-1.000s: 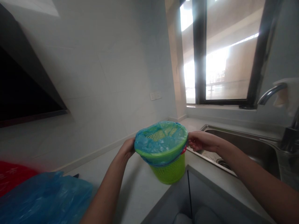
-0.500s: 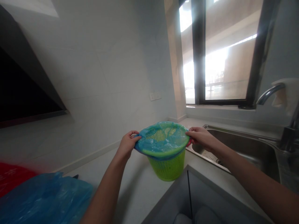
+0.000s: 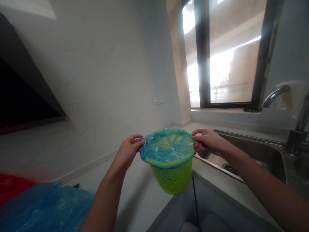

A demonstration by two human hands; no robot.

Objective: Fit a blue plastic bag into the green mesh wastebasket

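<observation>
A green plastic basket with a mesh wall stands upright at the counter's corner edge. Over its mouth and rim lies a thin translucent blue plastic bag, its edge folded outside the rim. At the rim's left side, my left hand is closed, pinching a bunched edge of the bag between thumb and fingers. On the opposite side my right hand grips the bag's edge against the rim with thumb and forefinger. A small red bit shows beneath my right fingers; what it belongs to is unclear.
A crumpled blue plastic bag and a red bag lie on the counter at lower left. To the right are a steel sink and a tap. A wall socket and a window are behind.
The basket appears slightly lower in view. My left hand has shifted a little down with the bag's edge, and my right fingers have lifted and spread somewhat at the rim.
</observation>
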